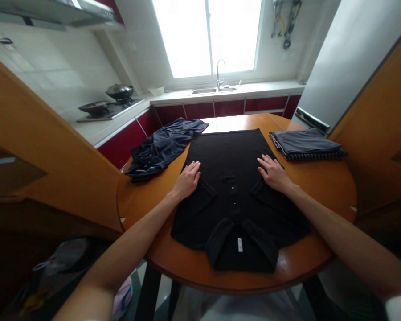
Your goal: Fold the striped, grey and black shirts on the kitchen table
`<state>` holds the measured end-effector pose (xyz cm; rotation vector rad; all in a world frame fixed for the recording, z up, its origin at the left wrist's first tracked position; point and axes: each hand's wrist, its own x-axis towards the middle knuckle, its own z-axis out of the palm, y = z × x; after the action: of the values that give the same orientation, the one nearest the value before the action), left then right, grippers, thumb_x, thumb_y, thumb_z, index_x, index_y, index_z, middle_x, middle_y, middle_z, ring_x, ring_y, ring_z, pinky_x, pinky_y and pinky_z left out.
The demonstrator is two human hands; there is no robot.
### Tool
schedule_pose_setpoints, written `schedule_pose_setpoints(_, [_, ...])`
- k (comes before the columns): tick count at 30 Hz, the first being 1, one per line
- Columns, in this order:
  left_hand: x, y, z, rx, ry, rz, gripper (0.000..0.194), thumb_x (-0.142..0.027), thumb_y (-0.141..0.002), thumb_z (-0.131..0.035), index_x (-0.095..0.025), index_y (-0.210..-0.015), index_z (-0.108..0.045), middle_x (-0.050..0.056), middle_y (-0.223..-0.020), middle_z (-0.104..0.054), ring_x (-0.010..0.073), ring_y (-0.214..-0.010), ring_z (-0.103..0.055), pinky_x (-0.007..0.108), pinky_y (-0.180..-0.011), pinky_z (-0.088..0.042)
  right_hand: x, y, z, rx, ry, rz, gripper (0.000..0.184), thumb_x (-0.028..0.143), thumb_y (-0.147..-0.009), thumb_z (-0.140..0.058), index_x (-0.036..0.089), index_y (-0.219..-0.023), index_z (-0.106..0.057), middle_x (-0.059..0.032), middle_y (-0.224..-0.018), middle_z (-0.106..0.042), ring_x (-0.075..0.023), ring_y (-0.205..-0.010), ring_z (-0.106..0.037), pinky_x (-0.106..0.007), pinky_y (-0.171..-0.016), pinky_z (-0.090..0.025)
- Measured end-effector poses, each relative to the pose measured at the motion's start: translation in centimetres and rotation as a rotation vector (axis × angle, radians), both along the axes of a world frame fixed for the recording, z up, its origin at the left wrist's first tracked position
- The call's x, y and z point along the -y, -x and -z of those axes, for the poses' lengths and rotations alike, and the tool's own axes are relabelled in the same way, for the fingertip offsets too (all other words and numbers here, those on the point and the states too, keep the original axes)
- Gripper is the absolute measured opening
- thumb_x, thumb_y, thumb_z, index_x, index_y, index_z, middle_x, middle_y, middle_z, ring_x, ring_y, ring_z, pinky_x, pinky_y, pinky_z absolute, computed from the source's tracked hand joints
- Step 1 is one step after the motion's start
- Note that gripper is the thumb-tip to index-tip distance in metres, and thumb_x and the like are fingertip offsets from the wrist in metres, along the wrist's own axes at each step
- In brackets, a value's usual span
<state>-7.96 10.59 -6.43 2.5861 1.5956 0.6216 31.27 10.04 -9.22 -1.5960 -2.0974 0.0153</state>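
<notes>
A black polo shirt [229, 165] lies spread face up on the round wooden table [324, 187], its collar toward me and its hem toward the window. My left hand [187, 178] rests flat on the shirt's left edge, fingers stretched out. My right hand [273, 171] lies flat on the shirt's right side, fingers spread. Neither hand holds anything.
A crumpled dark blue garment [160, 149] lies at the table's back left. A folded grey garment [305, 145] sits at the back right. Beyond are a red-fronted counter with sink and tap [218, 80], a stove with pans [108, 104] and a grey fridge [341, 58].
</notes>
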Motion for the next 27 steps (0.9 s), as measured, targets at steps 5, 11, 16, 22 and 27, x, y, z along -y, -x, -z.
schedule_pose_setpoints(5, [-0.3, 0.1, 1.0, -0.078, 0.077, -0.022, 0.060, -0.044, -0.105, -0.030, -0.009, -0.155, -0.037, 0.014, -0.161, -0.037, 0.0252, -0.152, -0.027, 0.044, -0.124, -0.023, 0.4, 0.6, -1.1, -0.087, -0.069, 0.010, 0.053, 0.038, -0.102, -0.036, 0.016, -0.146, -0.053, -0.0143, -0.156, -0.045, -0.0285, -0.148, -0.037, -0.052, -0.122, -0.028])
schedule_pose_setpoints(11, [-0.8, 0.3, 2.1, -0.258, 0.146, -0.048, 0.064, -0.051, -0.106, -0.027, -0.014, -0.158, -0.034, 0.012, -0.166, -0.027, 0.0281, -0.155, -0.018, 0.047, -0.124, -0.019, 0.7, 0.9, -0.9, 0.032, 0.066, -0.039, 0.062, 0.051, -0.104, -0.030, 0.016, -0.153, -0.044, -0.0152, -0.163, -0.034, -0.0288, -0.152, -0.026, -0.052, -0.123, -0.023])
schedule_pose_setpoints(16, [-0.8, 0.4, 2.1, -0.243, 0.143, -0.037, 0.065, -0.051, -0.106, -0.025, -0.012, -0.158, -0.033, 0.014, -0.165, -0.027, 0.0289, -0.154, -0.020, 0.049, -0.124, -0.021, 0.9, 1.1, -0.3, 0.184, 0.209, -0.091, 0.068, 0.062, -0.101, -0.029, 0.023, -0.156, -0.040, -0.0125, -0.166, -0.025, -0.0281, -0.155, -0.017, -0.056, -0.123, -0.017])
schedule_pose_setpoints(22, [-0.4, 0.0, 1.5, -0.188, 0.063, -0.029, 0.060, -0.044, -0.106, -0.029, -0.009, -0.154, -0.039, 0.016, -0.162, -0.035, 0.0308, -0.152, -0.028, 0.052, -0.122, -0.024, 0.8, 1.0, -0.3, 0.201, 0.207, -0.103, 0.067, 0.061, -0.102, -0.029, 0.022, -0.155, -0.041, -0.0131, -0.166, -0.025, -0.0280, -0.155, -0.016, -0.055, -0.123, -0.016])
schedule_pose_setpoints(27, [0.7, -1.1, 0.4, -0.087, -0.030, 0.040, 0.056, -0.039, -0.106, -0.030, -0.011, -0.153, -0.042, 0.014, -0.159, -0.040, 0.0255, -0.151, -0.032, 0.046, -0.123, -0.025, 1.4, 1.5, -1.1, 0.168, 0.084, -0.154, 0.061, 0.054, -0.103, -0.034, 0.022, -0.153, -0.044, -0.0121, -0.165, -0.030, -0.0273, -0.155, -0.019, -0.057, -0.124, -0.013])
